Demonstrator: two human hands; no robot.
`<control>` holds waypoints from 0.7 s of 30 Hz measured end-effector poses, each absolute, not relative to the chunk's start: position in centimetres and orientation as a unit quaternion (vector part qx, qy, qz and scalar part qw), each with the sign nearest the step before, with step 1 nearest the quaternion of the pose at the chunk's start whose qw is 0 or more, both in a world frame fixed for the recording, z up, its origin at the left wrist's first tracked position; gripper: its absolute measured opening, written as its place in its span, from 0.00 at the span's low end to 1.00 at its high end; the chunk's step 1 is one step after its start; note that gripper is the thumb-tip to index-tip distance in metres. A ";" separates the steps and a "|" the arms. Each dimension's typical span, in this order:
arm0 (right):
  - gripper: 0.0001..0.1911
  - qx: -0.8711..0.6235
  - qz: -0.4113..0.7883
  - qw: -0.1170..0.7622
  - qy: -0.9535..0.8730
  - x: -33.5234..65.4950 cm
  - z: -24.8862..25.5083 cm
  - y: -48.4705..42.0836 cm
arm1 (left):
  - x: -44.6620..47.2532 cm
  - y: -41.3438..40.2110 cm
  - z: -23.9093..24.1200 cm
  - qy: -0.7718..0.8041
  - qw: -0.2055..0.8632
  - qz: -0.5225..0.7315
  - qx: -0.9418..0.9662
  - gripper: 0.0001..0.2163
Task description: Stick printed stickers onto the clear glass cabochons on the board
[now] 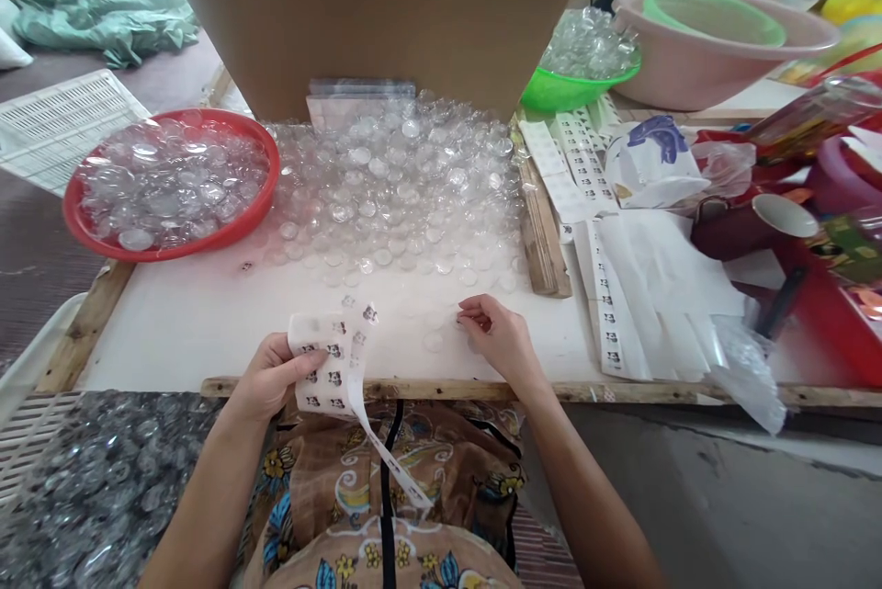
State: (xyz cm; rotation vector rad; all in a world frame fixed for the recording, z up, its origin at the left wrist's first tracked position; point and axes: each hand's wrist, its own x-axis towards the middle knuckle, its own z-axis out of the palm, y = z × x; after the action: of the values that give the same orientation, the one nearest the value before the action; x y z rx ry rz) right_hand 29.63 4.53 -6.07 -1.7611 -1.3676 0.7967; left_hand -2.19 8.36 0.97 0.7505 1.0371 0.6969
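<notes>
My left hand (267, 376) grips a folded strip of stickers (318, 398) over the table's front edge, thumb on top. The white strip carries small black panda-like prints, and a loose backing tail (386, 453) hangs toward my lap. My right hand (492, 332) is closed in a pinch low over the white tabletop (207, 318). A small dark-printed spot shows at its fingertips, apparently a sticker, partly hidden by the fingers. Beside the pinch lies a clear round disc (433, 341). Further back spreads a heap of clear domed discs (413, 175).
A red basin (272, 194) of clear pieces stands left. Behind the heap rises a cardboard box (386, 10). Wooden strips (541, 240) border the tabletop. At right lie sticker sheets (606, 295), a dark mug (730, 226) and a green bowl (551, 93). Dark-looking clear pieces (110, 488) fill a crate lower left.
</notes>
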 end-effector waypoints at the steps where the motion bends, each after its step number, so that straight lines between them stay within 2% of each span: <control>1: 0.08 -0.689 0.306 0.372 -0.541 29.6 -6.1 4.5 | -2.1 8.4 1.0 0.476 0.745 0.320 0.341 0.12; 5: 0.07 -0.691 0.255 0.329 -0.591 29.3 -5.9 4.2 | -2.0 8.4 1.1 0.486 0.741 0.323 0.332 0.12; 11: 0.10 -0.712 0.134 0.207 -0.657 27.9 -5.0 3.9 | -2.0 8.4 1.5 0.517 0.723 0.312 0.336 0.14; 17: 0.10 -0.737 0.106 0.108 -0.659 27.2 -4.5 4.7 | -2.9 8.8 0.4 0.594 0.702 0.290 0.264 0.17; 21: 0.07 -0.750 0.122 0.089 -0.644 27.3 -4.2 5.2 | -3.1 8.5 -0.2 0.598 0.692 0.317 0.252 0.19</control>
State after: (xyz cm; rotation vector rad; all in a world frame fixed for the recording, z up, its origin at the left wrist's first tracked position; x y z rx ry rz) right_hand 27.33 5.24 -4.15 -2.2317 -1.9169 0.3633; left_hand -3.09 8.52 -0.16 0.5623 1.3353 0.7087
